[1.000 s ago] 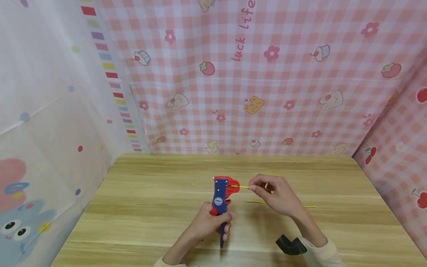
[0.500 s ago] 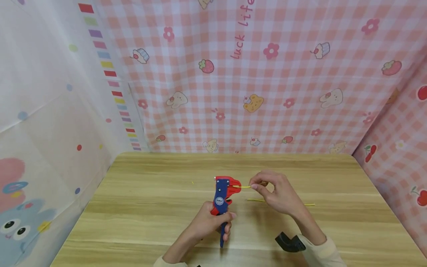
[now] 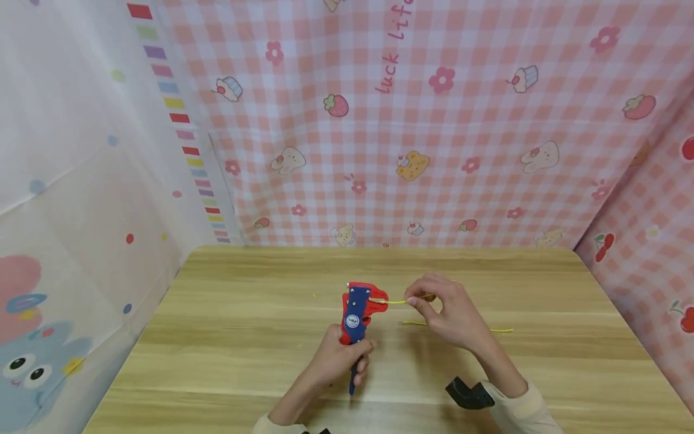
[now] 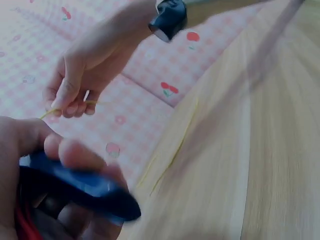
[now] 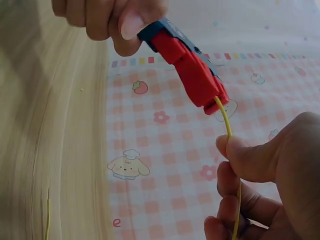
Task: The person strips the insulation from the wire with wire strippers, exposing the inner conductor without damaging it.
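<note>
My left hand (image 3: 338, 360) grips the handles of a wire stripper (image 3: 356, 310) with a blue body and red jaws, held upright above the table. A thin yellow wire (image 5: 224, 119) runs from the stripper's mouth to my right hand (image 3: 447, 310). Thumb and forefinger of that hand pinch it a short way from the jaws, and its tail passes behind the other fingers. The wire's end is hidden inside the jaws in the right wrist view. In the left wrist view, the handle (image 4: 85, 187) lies under curled fingers.
Another yellow wire (image 3: 501, 330) lies on the wooden table (image 3: 217, 361), partly behind the right forearm. A tiny yellow scrap (image 3: 314, 295) sits left of the stripper. A black wrist-worn piece (image 3: 468, 395) juts from the right sleeve. Patterned cloth (image 3: 303, 138) hangs behind the table.
The stripper has shifted slightly left and up, and its handles look squeezed closer, with red now showing along its left side. The right hand still pinches the wire, almost unmoved.
</note>
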`<state>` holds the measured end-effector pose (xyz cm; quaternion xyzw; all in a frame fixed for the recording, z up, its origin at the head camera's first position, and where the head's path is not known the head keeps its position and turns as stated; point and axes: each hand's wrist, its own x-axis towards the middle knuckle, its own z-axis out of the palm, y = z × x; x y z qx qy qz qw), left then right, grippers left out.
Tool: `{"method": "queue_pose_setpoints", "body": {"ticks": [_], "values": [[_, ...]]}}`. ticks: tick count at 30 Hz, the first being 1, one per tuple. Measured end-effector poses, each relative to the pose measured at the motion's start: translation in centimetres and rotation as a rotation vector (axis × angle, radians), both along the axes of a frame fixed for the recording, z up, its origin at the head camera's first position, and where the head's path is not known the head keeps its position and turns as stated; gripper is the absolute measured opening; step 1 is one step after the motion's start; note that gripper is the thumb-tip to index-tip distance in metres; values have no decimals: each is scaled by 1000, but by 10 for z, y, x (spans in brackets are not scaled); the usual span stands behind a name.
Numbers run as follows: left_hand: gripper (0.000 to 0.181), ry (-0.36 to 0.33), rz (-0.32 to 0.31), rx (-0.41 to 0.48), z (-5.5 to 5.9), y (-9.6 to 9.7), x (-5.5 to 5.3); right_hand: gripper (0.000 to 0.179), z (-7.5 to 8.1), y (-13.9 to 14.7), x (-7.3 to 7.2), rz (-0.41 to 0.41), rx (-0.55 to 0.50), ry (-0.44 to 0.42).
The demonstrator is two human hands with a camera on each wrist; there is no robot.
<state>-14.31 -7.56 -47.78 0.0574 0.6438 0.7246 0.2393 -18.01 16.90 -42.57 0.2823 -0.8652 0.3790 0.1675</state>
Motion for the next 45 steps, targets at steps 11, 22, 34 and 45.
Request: {"method": "queue_pose_setpoints", "body": {"ticks": [11,22,34,45], "values": [[37,-45,6,30,-3,-2,-7,8,2,3,-2,-41,-1,-123],[36,-49,3,61,-13,-15,-13,11,-11,10,-8,-56,3,-214],[31,-22,28,48,-14,-20,-22,9,-17,15,-20,-90,48,-214],[33,-14,74,57,-13,-26,-25,8,-26,20,-24,-115,60,-261]]}}
